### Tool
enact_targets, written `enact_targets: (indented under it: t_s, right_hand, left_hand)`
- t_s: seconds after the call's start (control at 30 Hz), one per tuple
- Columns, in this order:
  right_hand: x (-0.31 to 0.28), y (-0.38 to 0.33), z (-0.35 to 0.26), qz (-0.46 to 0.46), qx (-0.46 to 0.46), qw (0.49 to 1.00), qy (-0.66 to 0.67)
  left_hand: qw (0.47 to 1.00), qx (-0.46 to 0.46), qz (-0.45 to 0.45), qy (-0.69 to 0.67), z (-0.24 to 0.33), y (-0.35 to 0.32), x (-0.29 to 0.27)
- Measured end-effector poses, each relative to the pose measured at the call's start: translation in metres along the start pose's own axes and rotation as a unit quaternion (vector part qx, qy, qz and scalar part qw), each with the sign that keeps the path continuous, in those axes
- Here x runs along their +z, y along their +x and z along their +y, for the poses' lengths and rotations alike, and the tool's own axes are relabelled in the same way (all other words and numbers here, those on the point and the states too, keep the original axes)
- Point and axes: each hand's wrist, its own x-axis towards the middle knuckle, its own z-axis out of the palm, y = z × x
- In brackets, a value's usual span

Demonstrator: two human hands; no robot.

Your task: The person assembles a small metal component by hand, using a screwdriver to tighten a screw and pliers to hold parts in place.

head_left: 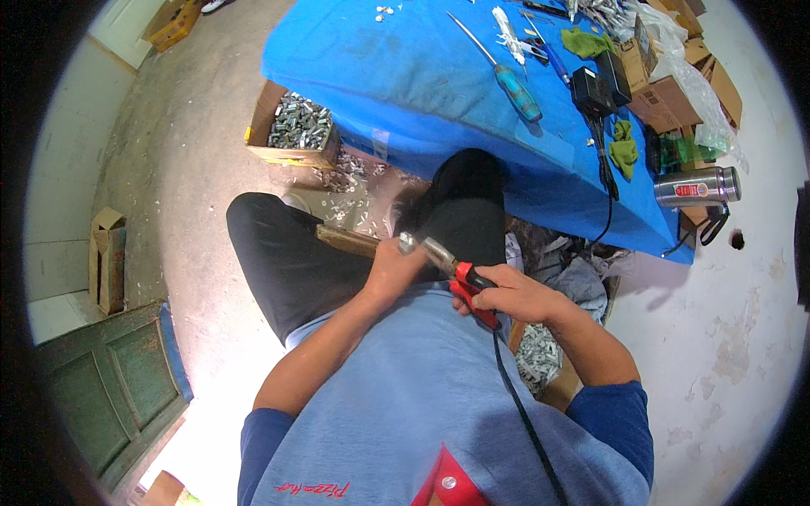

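Over my lap, my left hand (393,271) is closed around a small shiny metal piece (407,242), whose end pokes out above the fingers. My right hand (516,293) grips a corded hand tool (463,271) with red and black handles and a metal nose. The nose points at the left hand and comes close to the metal piece; blur hides whether they touch. From the handle a black cord (516,393) runs down across my blue shirt. A wooden board (346,239) lies by my left hand, over my thigh.
A blue-covered table (396,76) stands ahead, bearing a teal-handled screwdriver (516,93), a black power adapter (593,93), green cloths (623,152) and a steel flask (697,187). A cardboard box (291,155) of metal parts sits at its left. Loose bits (346,177) litter the floor.
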Motion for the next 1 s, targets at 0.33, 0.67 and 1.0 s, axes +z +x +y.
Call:
enact_targets:
  t_s: [0.33, 0.67, 1.0]
  right_hand:
    - [-0.002, 0.007, -0.013, -0.052, 0.086, 0.97, 0.22]
    - [0.0, 0.009, -0.013, -0.038, 0.08, 0.956, 0.278]
    - [-0.004, 0.008, -0.008, -0.022, 0.088, 0.957, 0.277]
  left_hand:
    - [0.996, 0.062, 0.033, 0.057, 0.007, -0.004, 0.004]
    - [0.992, 0.073, 0.044, 0.094, 0.003, -0.004, 0.001]
    - [0.933, 0.132, 0.107, 0.317, 0.007, -0.002, 0.002]
